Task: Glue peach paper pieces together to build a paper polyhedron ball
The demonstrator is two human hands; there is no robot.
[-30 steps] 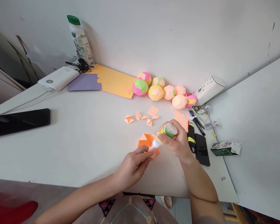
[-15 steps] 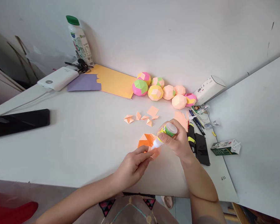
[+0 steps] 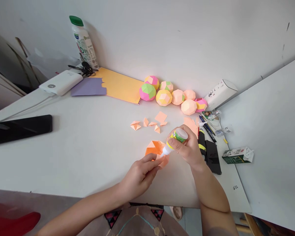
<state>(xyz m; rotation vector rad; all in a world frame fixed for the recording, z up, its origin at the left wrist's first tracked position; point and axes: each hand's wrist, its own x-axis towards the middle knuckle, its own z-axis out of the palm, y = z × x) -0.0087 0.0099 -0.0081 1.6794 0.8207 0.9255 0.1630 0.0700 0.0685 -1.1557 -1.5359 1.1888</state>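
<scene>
Squeeze bottle point(image 3: 179, 135) tipped into a hollow paper shell point(image 3: 154, 148)

The smooth, matt white table point(image 3: 64, 157) carries everything. At its back lies a flat orange-yellow sheet point(image 3: 123, 86), torn purple paper point(image 3: 88, 87) partly over it. The right hand point(image 3: 189, 149) wraps the slanted plastic bottle, its white nozzle pointing down. The left hand point(image 3: 140, 173) pinches the near edge of the faceted orange shell, which stands open in front of the person. Beyond are many-sided paper balls point(image 3: 164, 98) with flat, creased faces, and, smallest, sharp-cornered folded pieces point(image 3: 146, 122).

Left fingers cover part of the shell; the nozzle's tip and any glue are hard to make out. The frame cuts off a glossy black slab point(image 3: 22, 129).
</scene>
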